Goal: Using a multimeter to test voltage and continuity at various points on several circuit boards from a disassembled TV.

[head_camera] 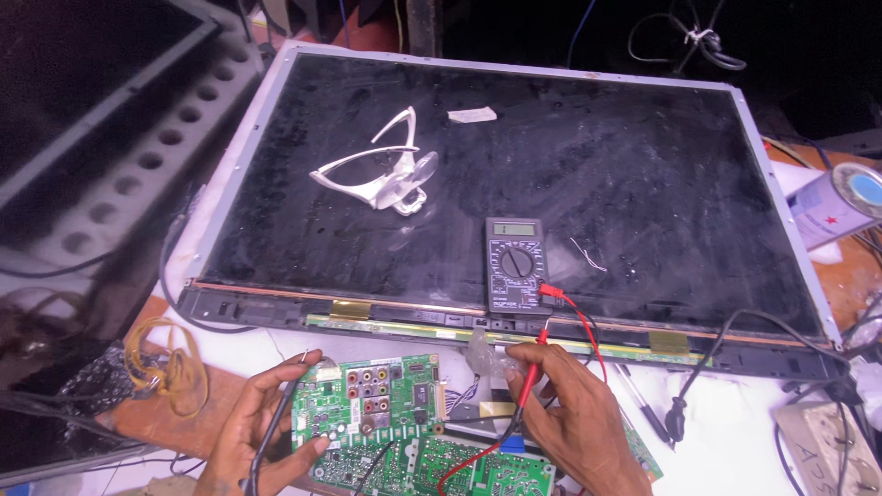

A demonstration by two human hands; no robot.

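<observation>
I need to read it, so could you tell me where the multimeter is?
In the head view, the multimeter lies on the dark panel near its lower edge, centre frame, just above the right hand.

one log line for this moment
left hand: black probe, steadies green circuit board | right hand: red probe on board | multimeter on screen panel

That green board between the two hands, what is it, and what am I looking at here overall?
There is one picture, from a camera worn on the person's head, looking down at a workbench. The green board is an electronics circuit board. The left hand steadies its edge and holds a black probe. The right hand holds a red probe like a pen, its grip pinching it. Both wires run to the black meter, which lies on a big dark screen panel. White glasses also rest on that panel.
</observation>
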